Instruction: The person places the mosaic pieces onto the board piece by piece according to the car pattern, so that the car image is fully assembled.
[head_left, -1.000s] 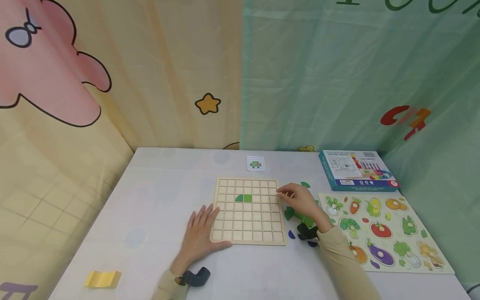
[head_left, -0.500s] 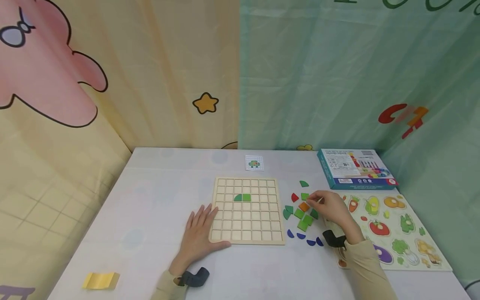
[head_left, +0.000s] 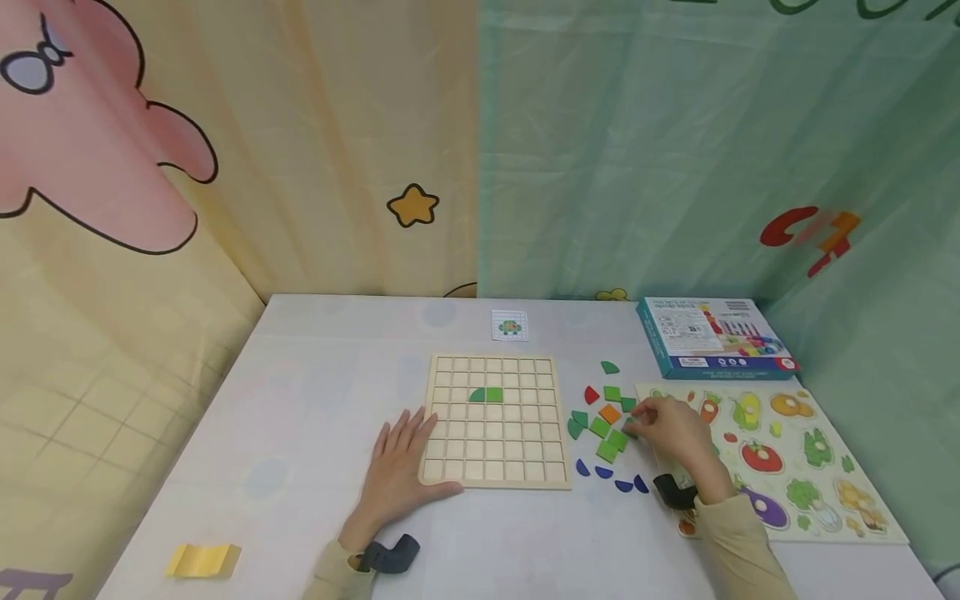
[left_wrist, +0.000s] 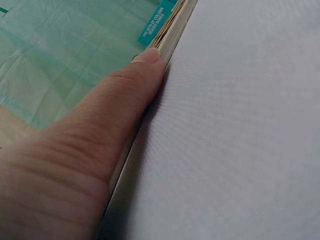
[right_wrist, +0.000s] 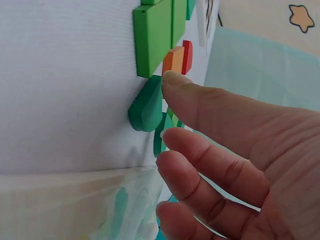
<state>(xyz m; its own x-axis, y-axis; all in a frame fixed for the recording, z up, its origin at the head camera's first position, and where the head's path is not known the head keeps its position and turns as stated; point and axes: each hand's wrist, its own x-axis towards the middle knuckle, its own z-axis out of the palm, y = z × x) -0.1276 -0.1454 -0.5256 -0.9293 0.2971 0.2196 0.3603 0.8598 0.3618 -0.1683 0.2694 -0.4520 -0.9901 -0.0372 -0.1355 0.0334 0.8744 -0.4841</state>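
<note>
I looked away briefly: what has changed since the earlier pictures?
The right hand moved from the right edge of the grid board rightward to the loose pieces, then slightly down in the head view; whether it grips one is unclear. The left hand and two green pieces on the board stayed put.
</note>
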